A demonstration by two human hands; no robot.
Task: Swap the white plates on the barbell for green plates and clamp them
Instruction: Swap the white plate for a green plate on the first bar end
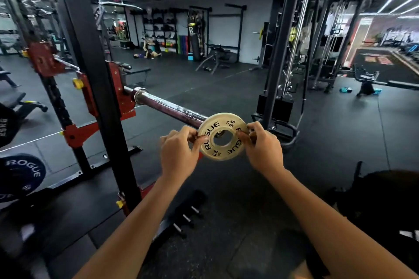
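A small white plate (pixel 223 137) marked ROGUE 0.5 KG sits at the very tip of the barbell sleeve (pixel 167 106), its hole lined up with the sleeve's end. My left hand (pixel 179 149) pinches the plate's left rim. Its right rim is pinched by my right hand (pixel 263 145). The bare chrome sleeve runs back left to the red J-hook (pixel 123 95) on the black rack upright (pixel 95 75). No green plate or clamp is in sight.
Large black ROGUE plates (pixel 21 174) hang at the lower left. A storage bar with short pegs (pixel 186 219) lies on the floor below my arms. A cable machine (pixel 285 88) stands right of the sleeve's end. People are on the floor far back.
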